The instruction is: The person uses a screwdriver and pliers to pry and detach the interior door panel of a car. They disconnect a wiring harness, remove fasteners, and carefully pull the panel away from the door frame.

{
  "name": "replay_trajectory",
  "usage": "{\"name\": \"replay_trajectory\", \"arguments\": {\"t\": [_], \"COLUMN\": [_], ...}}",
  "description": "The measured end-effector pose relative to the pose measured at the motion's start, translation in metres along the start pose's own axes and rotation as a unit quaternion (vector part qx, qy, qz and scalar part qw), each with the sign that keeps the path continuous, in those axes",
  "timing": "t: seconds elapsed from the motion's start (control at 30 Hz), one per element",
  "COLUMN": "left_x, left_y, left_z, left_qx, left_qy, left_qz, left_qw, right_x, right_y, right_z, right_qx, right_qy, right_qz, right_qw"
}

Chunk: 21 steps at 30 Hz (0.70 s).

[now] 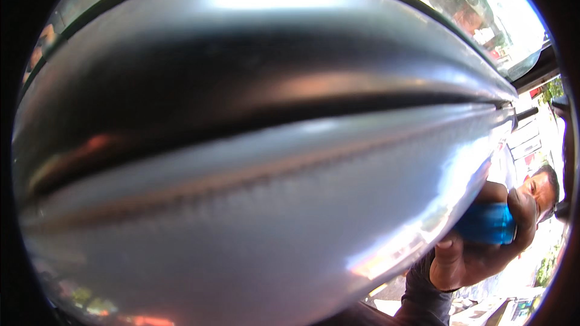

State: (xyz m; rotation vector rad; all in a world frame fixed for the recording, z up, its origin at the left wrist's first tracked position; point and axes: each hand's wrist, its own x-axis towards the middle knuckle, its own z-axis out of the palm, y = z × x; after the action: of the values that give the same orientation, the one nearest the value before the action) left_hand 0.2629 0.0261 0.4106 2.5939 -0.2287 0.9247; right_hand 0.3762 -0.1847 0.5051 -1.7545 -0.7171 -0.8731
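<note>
A large shiny grey metal panel [272, 217], which looks like part of a vehicle body, fills most of the head view very close up and blurred. A dark crease runs across it. At the right rim, my right hand [459, 262] has its fingers and thumb closed round a short, glossy blue cylinder [485, 223]. The hand is beside the panel's curved right edge; I cannot tell whether the cylinder touches the metal. A dark sleeve [426, 299] covers the forearm. My left hand is out of sight.
Behind my right hand another person [544, 190] is seen at the right. A dark trim strip and a pane of glass [513, 30] border the panel's top. Bright, overexposed surroundings with greenery lie beyond on the right.
</note>
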Motion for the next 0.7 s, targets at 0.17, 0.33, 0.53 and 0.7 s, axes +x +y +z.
{"name": "replay_trajectory", "arguments": {"t": [0.17,0.33,0.53,0.7], "left_x": [0.005,0.010,0.012,0.019], "left_y": [-0.001,0.006,0.015,0.018], "left_z": [0.005,0.004,0.004,0.003], "left_qx": [-0.014,-0.010,0.000,-0.001], "left_qy": [0.021,0.000,-0.008,-0.007], "left_qz": [0.015,-0.008,-0.012,-0.018], "left_qw": [1.000,1.000,1.000,1.000], "right_x": [0.001,0.005,0.012,0.016], "right_y": [0.003,0.005,0.009,0.011], "right_z": [0.002,0.000,-0.003,-0.004], "right_qx": [0.024,0.045,0.069,0.088], "right_qy": [-0.004,-0.005,-0.007,-0.013], "right_qz": [0.019,0.028,0.033,0.039], "right_qw": [1.000,0.999,0.997,0.995]}}
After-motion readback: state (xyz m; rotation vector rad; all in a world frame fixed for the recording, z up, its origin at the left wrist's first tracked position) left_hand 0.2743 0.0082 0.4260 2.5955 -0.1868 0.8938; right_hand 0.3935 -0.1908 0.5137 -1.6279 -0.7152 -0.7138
